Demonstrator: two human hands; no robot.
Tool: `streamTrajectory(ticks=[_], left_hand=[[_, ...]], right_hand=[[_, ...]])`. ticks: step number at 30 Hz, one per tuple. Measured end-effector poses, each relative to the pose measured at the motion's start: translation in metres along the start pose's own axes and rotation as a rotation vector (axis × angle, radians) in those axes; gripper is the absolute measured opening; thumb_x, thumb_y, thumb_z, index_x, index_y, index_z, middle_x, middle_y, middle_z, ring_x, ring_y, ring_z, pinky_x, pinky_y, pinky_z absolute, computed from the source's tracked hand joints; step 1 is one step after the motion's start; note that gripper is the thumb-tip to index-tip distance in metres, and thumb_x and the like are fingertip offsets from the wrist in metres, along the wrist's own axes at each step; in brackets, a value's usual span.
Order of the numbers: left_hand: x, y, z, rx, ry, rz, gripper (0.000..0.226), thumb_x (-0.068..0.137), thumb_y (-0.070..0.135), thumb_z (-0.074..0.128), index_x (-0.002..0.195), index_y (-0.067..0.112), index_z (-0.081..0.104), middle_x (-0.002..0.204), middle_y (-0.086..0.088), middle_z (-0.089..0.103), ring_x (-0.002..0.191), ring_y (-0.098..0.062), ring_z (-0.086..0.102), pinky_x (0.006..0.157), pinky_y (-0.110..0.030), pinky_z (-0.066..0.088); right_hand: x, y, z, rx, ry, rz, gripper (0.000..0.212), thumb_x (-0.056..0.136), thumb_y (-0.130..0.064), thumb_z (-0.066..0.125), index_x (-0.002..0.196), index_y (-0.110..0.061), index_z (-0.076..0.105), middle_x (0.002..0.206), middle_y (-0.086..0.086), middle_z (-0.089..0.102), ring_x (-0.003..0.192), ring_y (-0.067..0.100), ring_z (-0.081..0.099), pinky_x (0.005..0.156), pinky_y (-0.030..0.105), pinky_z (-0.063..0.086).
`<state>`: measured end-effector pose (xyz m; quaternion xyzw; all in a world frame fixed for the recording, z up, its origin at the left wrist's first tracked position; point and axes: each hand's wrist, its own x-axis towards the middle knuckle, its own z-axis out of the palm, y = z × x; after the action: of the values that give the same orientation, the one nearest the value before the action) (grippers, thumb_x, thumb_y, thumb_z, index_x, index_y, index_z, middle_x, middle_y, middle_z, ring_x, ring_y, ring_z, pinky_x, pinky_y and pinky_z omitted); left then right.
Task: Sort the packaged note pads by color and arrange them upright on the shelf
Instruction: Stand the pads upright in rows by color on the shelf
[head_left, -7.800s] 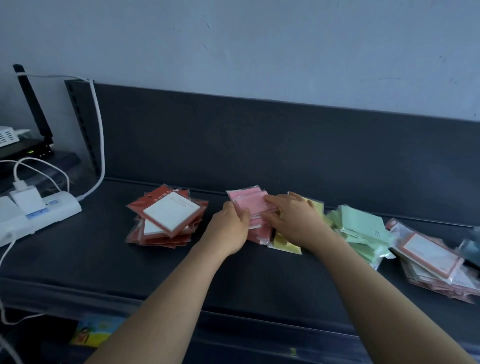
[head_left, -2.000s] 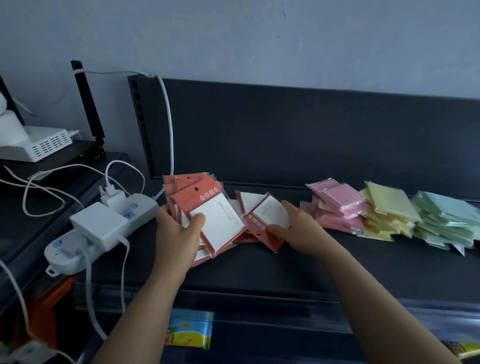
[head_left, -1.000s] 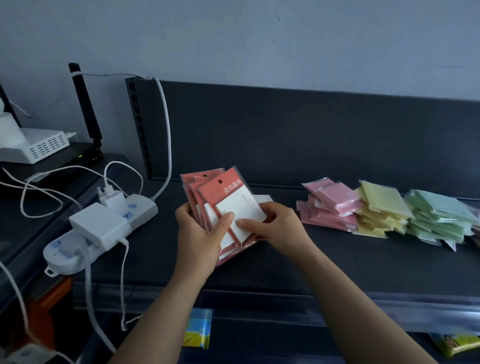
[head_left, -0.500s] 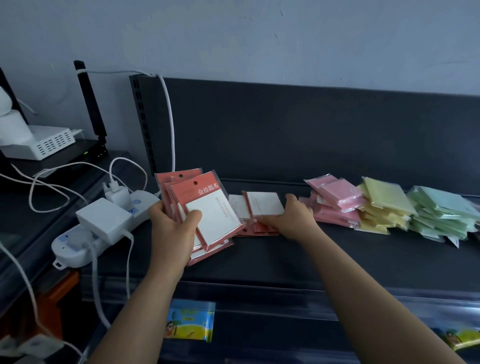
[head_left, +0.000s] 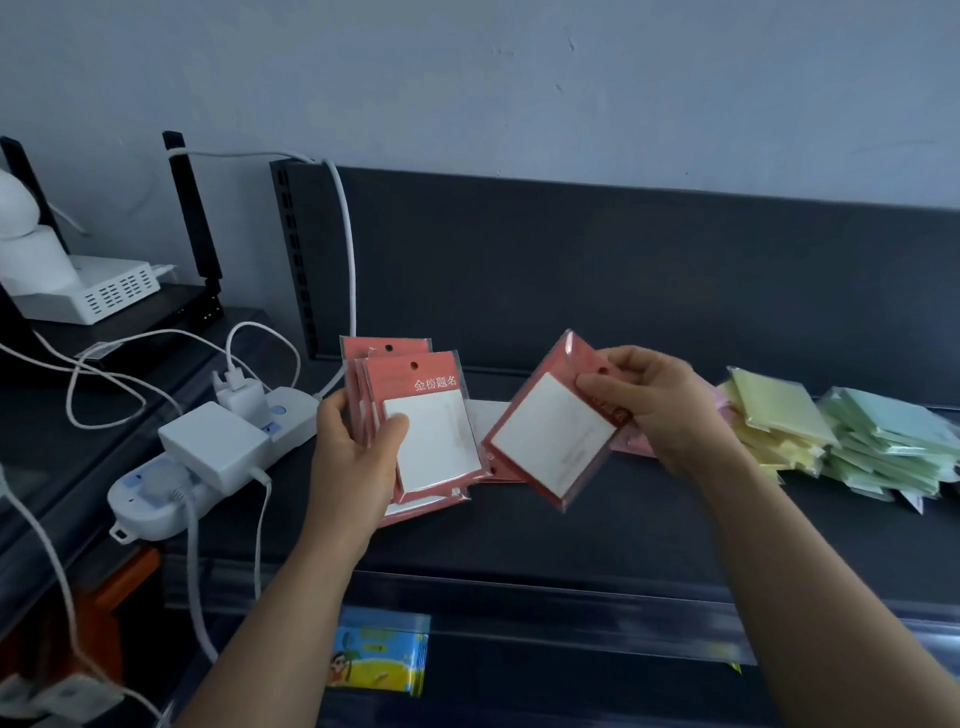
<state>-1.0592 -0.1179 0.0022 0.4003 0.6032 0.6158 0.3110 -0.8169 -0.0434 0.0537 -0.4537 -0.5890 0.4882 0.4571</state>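
My left hand (head_left: 353, 462) grips an upright stack of red-carded note pads (head_left: 431, 415) above the dark shelf (head_left: 597, 530), thumb across the front pad. My right hand (head_left: 660, 410) pinches one more red-carded pad (head_left: 550, 441) by its top edge, tilted, just right of the stack. A few red pads (head_left: 485, 415) still lie flat on the shelf between my hands. Pink pads (head_left: 634, 441) are mostly hidden behind my right hand. Yellow pads (head_left: 774, 410) and green pads (head_left: 893, 436) lie in heaps further right.
A white power strip (head_left: 208, 457) with chargers and cables lies at the shelf's left end. A router (head_left: 104, 291) with black antennas stands on the left counter. The shelf's back panel (head_left: 623, 270) rises behind the pads. A colourful packet (head_left: 379, 654) shows on the lower shelf.
My right hand has lifted one red pad off the shelf and brought it up beside the stack. My left hand still holds the stack, now a little higher and further right in view.
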Motion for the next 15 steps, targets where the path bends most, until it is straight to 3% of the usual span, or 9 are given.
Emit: streamTrajectory(ticks=[5,8,10,12,15], left_hand=[[-0.005,0.006,0.008,0.063,-0.087,0.079,0.055,0.080,0.034,0.074,0.125,0.031,0.043,0.106,0.016,0.062,0.092,0.003,0.060,0.071,-0.015,0.042],[-0.007,0.005,0.012,0.092,-0.155,0.061,0.074,0.065,0.027,0.088,0.124,0.033,0.043,0.108,0.015,0.062,0.095,-0.001,0.062,0.072,-0.019,0.047],[-0.008,0.003,0.013,0.107,-0.159,0.049,0.080,0.060,0.026,0.091,0.124,0.033,0.043,0.109,0.014,0.062,0.096,-0.006,0.063,0.073,-0.023,0.050],[-0.008,0.001,0.011,0.082,-0.115,0.038,0.078,0.062,0.023,0.090,0.124,0.032,0.043,0.108,0.014,0.062,0.094,-0.005,0.063,0.071,-0.022,0.049],[-0.006,0.000,0.001,0.057,0.020,0.061,0.074,0.068,0.020,0.086,0.126,0.032,0.041,0.108,0.016,0.059,0.092,-0.003,0.061,0.070,-0.024,0.047]], right_hand=[[0.004,0.008,0.034,-0.105,-0.094,-0.041,0.014,0.078,-0.004,0.075,0.088,-0.013,0.071,0.076,-0.002,0.074,0.068,0.011,0.070,0.062,0.024,0.055],[0.011,0.016,0.052,-0.078,-0.103,-0.071,0.019,0.074,-0.004,0.079,0.089,-0.015,0.073,0.075,-0.003,0.071,0.068,0.009,0.067,0.065,0.022,0.055],[0.014,0.020,0.057,-0.079,-0.108,-0.076,0.025,0.074,-0.010,0.080,0.097,-0.019,0.072,0.085,0.000,0.068,0.077,0.013,0.066,0.073,0.027,0.057],[0.019,0.027,0.056,-0.186,-0.062,-0.082,0.041,0.079,-0.022,0.077,0.118,-0.022,0.064,0.101,-0.001,0.064,0.094,0.017,0.064,0.086,0.031,0.056],[0.024,0.041,0.043,-0.491,0.015,-0.045,0.066,0.087,-0.031,0.068,0.145,-0.016,0.039,0.138,0.003,0.051,0.127,0.018,0.049,0.101,0.026,0.040]])
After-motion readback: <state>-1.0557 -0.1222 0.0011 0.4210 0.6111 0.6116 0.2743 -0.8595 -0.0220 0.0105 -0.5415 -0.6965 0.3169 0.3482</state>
